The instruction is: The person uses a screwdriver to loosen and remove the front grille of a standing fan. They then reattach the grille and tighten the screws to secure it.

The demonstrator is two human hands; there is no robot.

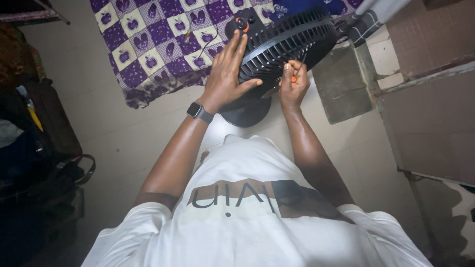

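Note:
A black table fan (292,42) with a ribbed rear housing and an orange-ringed knob on top stands on its round base (247,113) on the floor. My left hand (227,74), with a dark smartwatch on the wrist, lies flat against the fan's back, fingers spread. My right hand (294,84) is closed around a small tool with an orange handle (294,79), held against the lower edge of the housing.
A purple and white patterned cloth (158,39) hangs off a bed behind the fan. Grey concrete blocks (341,84) and a brown panel (430,123) stand to the right. Dark bags (44,163) are piled at the left. Pale floor lies around my white shirt.

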